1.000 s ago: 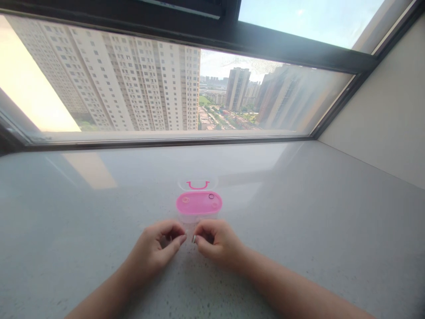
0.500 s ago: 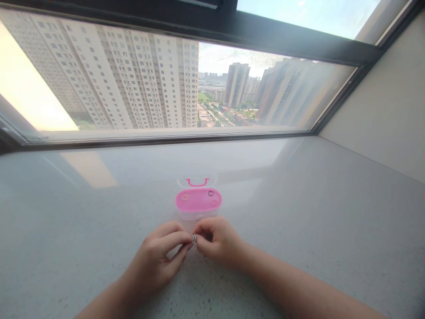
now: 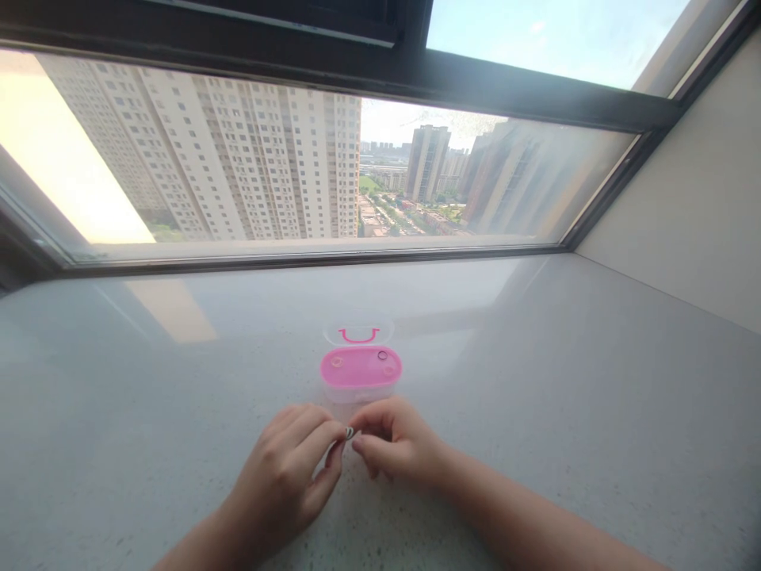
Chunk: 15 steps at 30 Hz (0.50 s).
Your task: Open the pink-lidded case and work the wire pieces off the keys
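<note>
Head view: left hand (image 3: 286, 466) pinching small striped ring-like piece (image 3: 349, 433); right hand (image 3: 403, 444) curling right beside that piece, can't tell if gripping; pink-topped box (image 3: 360, 368) sitting just beyond both hands; window (image 3: 309, 174) rising farther beyond.

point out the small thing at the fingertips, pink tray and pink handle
Small thing (image 3: 349, 433): head view, its striped middle.
Pink tray (image 3: 360, 371): head view, bare middle.
Pink handle (image 3: 360, 341): head view, curved bar.

Head cam, fwd/down view, abv hands (image 3: 288, 468)
</note>
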{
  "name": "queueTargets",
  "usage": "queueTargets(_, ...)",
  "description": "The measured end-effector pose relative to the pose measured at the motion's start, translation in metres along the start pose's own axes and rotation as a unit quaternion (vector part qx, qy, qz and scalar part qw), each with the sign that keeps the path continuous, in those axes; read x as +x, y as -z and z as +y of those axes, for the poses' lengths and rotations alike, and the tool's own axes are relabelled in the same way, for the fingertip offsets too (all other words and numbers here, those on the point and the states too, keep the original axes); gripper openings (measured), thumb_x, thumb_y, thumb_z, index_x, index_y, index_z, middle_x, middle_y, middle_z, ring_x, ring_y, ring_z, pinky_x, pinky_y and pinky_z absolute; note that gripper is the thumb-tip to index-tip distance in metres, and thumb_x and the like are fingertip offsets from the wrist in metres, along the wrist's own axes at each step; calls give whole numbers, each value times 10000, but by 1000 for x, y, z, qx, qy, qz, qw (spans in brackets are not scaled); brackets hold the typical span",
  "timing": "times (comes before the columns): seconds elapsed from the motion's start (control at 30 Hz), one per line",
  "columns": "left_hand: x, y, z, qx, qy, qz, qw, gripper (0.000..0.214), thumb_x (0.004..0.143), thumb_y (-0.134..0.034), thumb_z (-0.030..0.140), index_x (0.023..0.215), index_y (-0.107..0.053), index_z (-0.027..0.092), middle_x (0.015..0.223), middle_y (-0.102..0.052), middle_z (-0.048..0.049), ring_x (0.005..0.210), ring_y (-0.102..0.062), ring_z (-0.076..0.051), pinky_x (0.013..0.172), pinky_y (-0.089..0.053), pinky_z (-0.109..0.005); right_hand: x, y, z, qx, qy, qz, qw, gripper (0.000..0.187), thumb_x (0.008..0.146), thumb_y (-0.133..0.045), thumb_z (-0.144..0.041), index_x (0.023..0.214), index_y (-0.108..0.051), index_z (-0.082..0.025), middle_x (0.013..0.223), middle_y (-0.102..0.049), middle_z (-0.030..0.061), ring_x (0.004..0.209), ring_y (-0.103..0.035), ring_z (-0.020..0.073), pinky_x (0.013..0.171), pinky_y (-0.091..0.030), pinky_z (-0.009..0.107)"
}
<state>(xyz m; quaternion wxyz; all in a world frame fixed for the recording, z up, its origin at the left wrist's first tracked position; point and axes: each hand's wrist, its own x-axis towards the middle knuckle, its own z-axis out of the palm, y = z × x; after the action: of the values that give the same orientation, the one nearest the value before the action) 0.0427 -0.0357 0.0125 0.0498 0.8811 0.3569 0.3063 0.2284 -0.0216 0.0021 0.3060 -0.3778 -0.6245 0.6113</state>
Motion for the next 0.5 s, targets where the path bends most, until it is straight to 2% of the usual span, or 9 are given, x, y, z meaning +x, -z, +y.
queueTargets(0.13, -1, 2, -3, 22, -10, 23, 999, 142, 829, -507, 85, 873, -593, 188, 730, -611, -35, 676, -541, -179, 652, -407, -314, 1, 0, -1, 125, -45, -28, 991, 312, 734, -556, -278, 955, -673, -91, 487, -565, -24, 314, -396, 59, 324, -278, 165)
queueTargets(0.23, -3, 1, -7, 34, 4, 38, 999, 144, 830, -527, 79, 904, -588, 188, 757, -624, -35, 701, -548, -182, 673, -402, -317, 3, 0, 0, 175, -56, -46, 982, 407, 722, -576, -276, 1083, -628, -96, 508, -599, -18, 300, -414, 63, 320, -281, 164)
queueTargets(0.5, -2, -1, -12, 30, 15, 27, 999, 147, 852, -503, 90, 923, -592, 182, 775, -624, -43, 722, -559, -182, 667, -409, -299, 2, 1, 1, 159, -48, -86, 982, 481, 741, -572, -216, 1213, -554, -126, 585, -651, -8, 329, -460, 67, 333, -314, 159)
